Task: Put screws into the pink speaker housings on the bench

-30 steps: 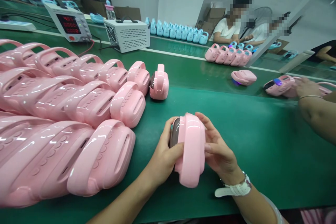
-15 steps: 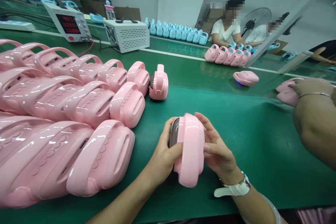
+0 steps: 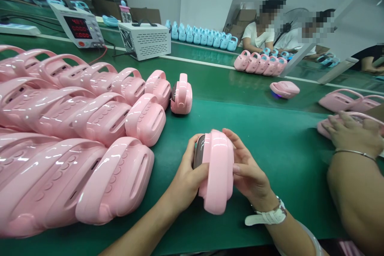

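In the middle of the head view, a pink portable speaker [image 3: 218, 172] is held above the green table, its wide handle facing me and its dark front turned left. My left hand [image 3: 189, 174] is closed around the dark front side, thumb by the handle. My right hand [image 3: 249, 168], with a white-strapped watch on the wrist, holds the opposite side, and its thumb presses the edge beside the handle. The right fingertips are partly hidden behind the speaker. A similar pink speaker [image 3: 181, 95] stands just beyond, at the end of the rows.
Rows of pink speakers [image 3: 117, 184] fill the left side. Behind them stand a power supply [image 3: 76, 24] with red digits and a grey metal box [image 3: 145, 40]. At right, a co-worker's hand [image 3: 354, 134] rests on another pink speaker. One lit speaker [image 3: 285, 89] lies further back.
My hands and the held speaker stay almost still. The co-worker's hand at right has moved down towards me, uncovering more pink speakers. The lit speaker has shifted slightly right.
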{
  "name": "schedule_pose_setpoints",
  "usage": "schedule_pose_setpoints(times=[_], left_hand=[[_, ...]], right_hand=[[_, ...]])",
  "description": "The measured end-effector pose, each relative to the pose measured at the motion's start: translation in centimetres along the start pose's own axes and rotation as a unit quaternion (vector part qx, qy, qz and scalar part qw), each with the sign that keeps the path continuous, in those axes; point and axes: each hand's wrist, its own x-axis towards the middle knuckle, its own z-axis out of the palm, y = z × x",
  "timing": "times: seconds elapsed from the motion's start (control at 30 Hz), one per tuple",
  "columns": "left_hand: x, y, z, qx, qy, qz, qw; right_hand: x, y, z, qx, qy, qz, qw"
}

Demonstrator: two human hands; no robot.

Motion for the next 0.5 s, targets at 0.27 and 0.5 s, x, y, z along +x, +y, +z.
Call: schedule_pose_setpoints(times=[0.27,0.5], left_hand=[[-0.12,0.16,0.05,-0.008,0.0,0.003,1.0],[-0.05,0.13,0.03,-0.001,0.0,0.004,1.0]], right_hand=[[-0.03,0.05,-0.09,-0.001,0.0,0.0,1.0],[-0.09,0.03,0.02,-0.001,0.0,-0.001,1.0]])
